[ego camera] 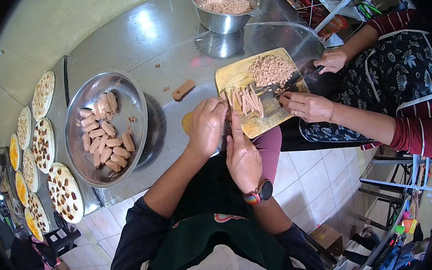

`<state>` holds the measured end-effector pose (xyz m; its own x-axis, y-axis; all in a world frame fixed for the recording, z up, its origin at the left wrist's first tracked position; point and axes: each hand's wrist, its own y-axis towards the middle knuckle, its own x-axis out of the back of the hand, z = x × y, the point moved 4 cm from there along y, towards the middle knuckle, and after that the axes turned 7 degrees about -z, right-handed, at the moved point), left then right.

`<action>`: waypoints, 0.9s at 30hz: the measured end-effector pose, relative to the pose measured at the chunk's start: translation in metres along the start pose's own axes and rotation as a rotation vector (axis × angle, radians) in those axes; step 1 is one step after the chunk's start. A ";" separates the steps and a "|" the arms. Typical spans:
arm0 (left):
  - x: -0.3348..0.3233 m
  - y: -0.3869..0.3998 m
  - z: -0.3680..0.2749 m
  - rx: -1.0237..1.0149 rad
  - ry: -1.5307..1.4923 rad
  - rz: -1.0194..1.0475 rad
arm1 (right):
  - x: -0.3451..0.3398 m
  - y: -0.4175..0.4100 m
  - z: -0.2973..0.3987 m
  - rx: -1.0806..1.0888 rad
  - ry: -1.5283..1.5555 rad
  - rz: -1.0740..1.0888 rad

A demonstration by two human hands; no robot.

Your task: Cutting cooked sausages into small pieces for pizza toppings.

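My right hand [245, 162], with a watch at the wrist, has its index finger stretched along a dark knife blade at the near left edge of a wooden cutting board [226, 75]. My left hand [208, 125] is beside it, fingers bent against a piece of sausage, mostly hidden. Sausage strips [246, 101] lie just beyond my fingertips. Finely diced sausage [271, 70] is heaped at the board's far side. To the left, a large steel bowl [144, 129] holds many short sausage chunks [105, 137]. One split sausage piece [183, 90] lies on the steel table [131, 52].
A co-worker's hands [307, 106] work at the board's right side, one on a knife handle [320, 68]. A steel pot [225, 21] of diced sausage stands at the back. Topped flat dough rounds [65, 192] line the left. A cardboard box [326, 239] is on the floor.
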<state>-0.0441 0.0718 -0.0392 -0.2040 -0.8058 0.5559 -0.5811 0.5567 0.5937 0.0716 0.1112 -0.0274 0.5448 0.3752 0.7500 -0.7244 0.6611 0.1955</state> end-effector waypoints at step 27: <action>0.001 -0.003 0.003 0.015 -0.043 -0.033 | 0.009 -0.001 0.001 -0.029 0.018 0.038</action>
<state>-0.0446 0.0684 -0.0417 -0.2181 -0.8317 0.5107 -0.5999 0.5270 0.6020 0.0767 0.1131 -0.0203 0.5250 0.4118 0.7448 -0.7320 0.6650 0.1484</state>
